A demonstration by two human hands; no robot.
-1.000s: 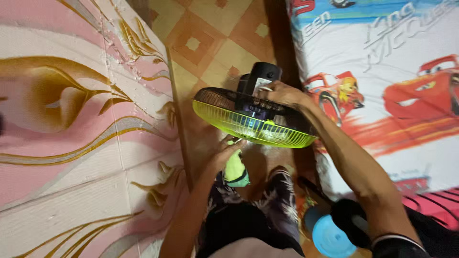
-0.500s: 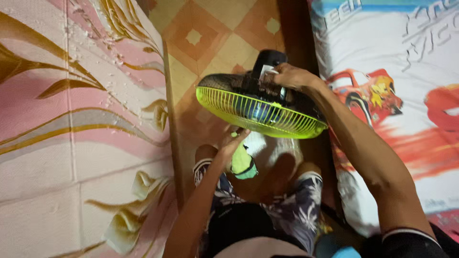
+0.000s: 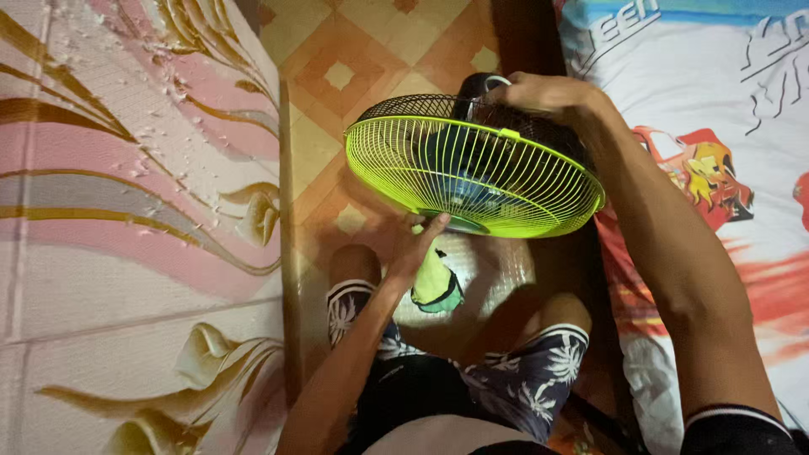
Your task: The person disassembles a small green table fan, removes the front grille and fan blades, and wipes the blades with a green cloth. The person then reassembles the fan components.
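Note:
An electric fan (image 3: 472, 168) with a lime-green front grille and a black rear cage tilts up toward me over the tiled floor. My right hand (image 3: 548, 93) reaches over the top and grips the black motor housing behind the cage. My left hand (image 3: 417, 244) is under the grille's lower rim, fingers touching it, and holds a green cloth (image 3: 438, 286) that hangs down. My knees in patterned shorts (image 3: 472, 371) frame the fan's base, which is mostly hidden.
A pink wall (image 3: 135, 227) with gold swirl patterns stands close on the left. A mattress with a cartoon-car sheet (image 3: 725, 168) lies on the right. Orange and cream floor tiles (image 3: 354, 76) show beyond the fan.
The fan head has tilted up so the green grille faces me more fully. My right hand stays on the motor housing and my left hand stays at the lower rim with the cloth.

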